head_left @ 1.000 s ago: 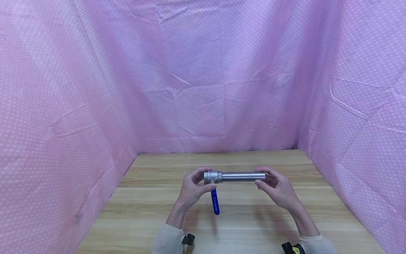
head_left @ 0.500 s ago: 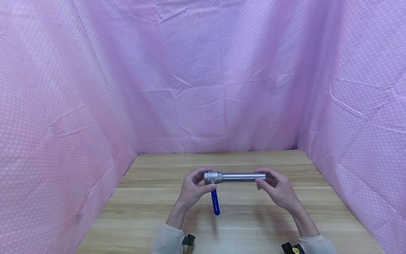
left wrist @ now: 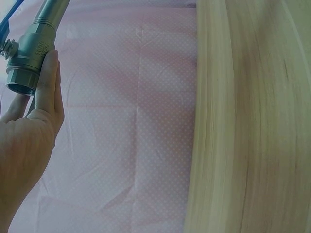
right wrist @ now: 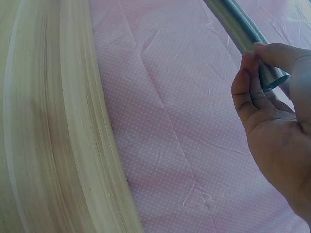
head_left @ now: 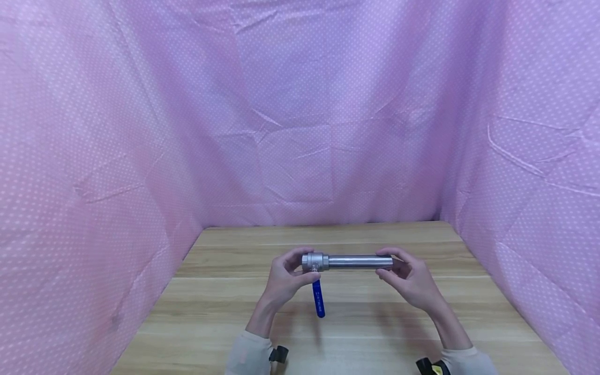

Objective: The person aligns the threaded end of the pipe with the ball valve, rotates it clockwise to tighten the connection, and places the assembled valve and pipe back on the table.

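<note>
A steel ball valve (head_left: 316, 261) with a blue lever handle (head_left: 319, 299) is joined to a straight metal pipe (head_left: 356, 261), the two lying level in one line above the table. My left hand (head_left: 283, 278) grips the valve body, its thumb close by the handle's root and the fingers behind. The lever points down toward me. At the pipe's free right end, my right hand (head_left: 413, 281) holds the tube between thumb and fingers. In the right wrist view the pipe's open end (right wrist: 277, 82) shows within the curled fingers. The left wrist view shows the valve's open hexagonal end (left wrist: 22, 80).
Beneath the hands spreads a light wood-grain table (head_left: 225, 302), with the hands' shadows on it. Pink dotted cloth (head_left: 300, 130) hangs behind the table and along both sides. Each wrist wears a black camera mount (head_left: 278, 354) over a pale sleeve (head_left: 249, 354).
The right thumb shifts slightly up along the pipe's end and then back down. The valve and pipe stay almost in place; the left hand keeps its grip.
</note>
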Demonstrator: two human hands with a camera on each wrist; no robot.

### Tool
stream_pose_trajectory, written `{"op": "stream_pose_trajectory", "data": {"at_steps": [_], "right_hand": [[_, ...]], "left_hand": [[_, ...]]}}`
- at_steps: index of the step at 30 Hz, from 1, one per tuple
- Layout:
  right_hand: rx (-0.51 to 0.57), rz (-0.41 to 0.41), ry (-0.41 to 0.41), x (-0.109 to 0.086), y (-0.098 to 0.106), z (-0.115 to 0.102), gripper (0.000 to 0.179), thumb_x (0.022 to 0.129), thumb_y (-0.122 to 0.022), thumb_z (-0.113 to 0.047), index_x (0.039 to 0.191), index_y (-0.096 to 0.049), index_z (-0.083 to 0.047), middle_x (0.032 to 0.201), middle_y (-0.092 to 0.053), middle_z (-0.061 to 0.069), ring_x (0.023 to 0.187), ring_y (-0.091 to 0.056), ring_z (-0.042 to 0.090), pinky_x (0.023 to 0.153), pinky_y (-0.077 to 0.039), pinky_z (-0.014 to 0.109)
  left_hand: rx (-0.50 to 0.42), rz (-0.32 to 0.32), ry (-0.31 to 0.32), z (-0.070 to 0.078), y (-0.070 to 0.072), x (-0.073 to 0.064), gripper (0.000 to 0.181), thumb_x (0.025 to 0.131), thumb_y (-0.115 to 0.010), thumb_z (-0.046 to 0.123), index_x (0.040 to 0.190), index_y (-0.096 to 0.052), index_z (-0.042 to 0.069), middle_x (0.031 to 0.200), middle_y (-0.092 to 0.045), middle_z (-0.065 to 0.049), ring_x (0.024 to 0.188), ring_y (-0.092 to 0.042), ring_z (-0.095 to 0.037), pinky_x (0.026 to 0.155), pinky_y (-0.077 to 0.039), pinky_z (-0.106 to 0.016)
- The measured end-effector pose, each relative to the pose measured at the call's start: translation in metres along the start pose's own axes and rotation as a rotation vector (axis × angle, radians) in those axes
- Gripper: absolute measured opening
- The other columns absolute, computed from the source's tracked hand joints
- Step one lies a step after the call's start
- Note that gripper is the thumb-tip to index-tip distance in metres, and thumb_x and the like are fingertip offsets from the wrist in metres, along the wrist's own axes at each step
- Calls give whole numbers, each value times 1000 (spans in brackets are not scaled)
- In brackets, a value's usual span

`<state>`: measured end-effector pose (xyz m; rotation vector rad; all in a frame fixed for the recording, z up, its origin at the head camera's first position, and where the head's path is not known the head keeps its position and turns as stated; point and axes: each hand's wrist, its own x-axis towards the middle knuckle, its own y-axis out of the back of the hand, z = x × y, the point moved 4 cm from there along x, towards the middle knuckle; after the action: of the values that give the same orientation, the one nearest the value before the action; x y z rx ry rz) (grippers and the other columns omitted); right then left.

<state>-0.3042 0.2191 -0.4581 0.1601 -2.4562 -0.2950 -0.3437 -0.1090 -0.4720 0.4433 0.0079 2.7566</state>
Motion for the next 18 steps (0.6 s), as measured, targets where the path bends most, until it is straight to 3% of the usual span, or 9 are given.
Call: {"op": "stream_pose_trajectory", "data": {"at_steps": [10, 18], "right_hand": [[-55, 11, -36, -1, 0, -1, 38, 97, -79, 12, 133, -71, 1, 97, -77, -10, 76, -71, 2, 63, -63, 22], [-62, 24, -53, 0, 0, 0, 32, 100, -76, 9, 131, -73, 1, 88, -76, -4, 74, -71, 5, 59, -60, 23]], "left_hand": [[-5, 4, 4, 0, 0, 0, 56, 91, -91, 4, 144, -73, 12, 147, -67, -19, 132, -68, -27, 110, -68, -36], [-14, -2, 1, 0, -1, 1, 60, 91, -91, 3, 147, -69, 3, 147, -67, -20, 131, -69, -25, 110, -68, -36]]}}
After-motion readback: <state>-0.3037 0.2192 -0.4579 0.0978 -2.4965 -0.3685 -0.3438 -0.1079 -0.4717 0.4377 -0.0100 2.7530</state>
